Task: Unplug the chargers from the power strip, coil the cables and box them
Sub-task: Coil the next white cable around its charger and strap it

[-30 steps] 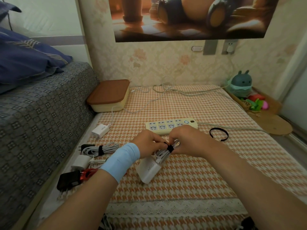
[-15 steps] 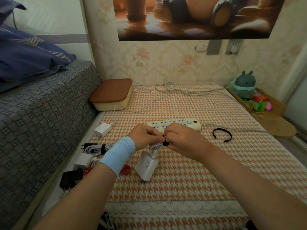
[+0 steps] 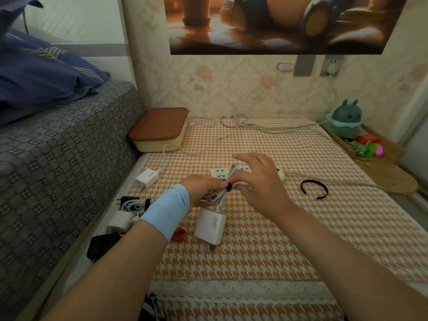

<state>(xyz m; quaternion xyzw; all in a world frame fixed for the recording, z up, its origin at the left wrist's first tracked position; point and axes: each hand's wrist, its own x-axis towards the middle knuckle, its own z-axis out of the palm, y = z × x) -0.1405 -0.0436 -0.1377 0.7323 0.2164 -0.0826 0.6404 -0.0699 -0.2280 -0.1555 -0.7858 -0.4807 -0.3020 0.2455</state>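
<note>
bench (image 3: 301, 239), centre frame: woven orange-and-cream houndstooth cloth w/ lace hem. box (image 3: 159, 132), upper left of centre: rounded cream plastic tub, brown lid on. power strip (image 3: 281, 176), mid frame: pale flat bar, visible sockets look empty, partly behind the hands. right hand (image 3: 259, 181) hovers over it, fingers spread wide, holding nothing. left hand (image 3: 201, 188) grips the coiled cable (image 3: 217, 196), thin white loops cinched by a black tie (image 3: 228, 186); its boxy glossy white charger (image 3: 210, 225) hangs below. step, i'd say: this coil's tied off. next, probably: set it by the done bundles (image 3: 134, 203), lower left, then coil the loose lead of the 90w charger (image 3: 147, 178) w/ the spare black strap (image 3: 313, 188), right of centre.
</note>
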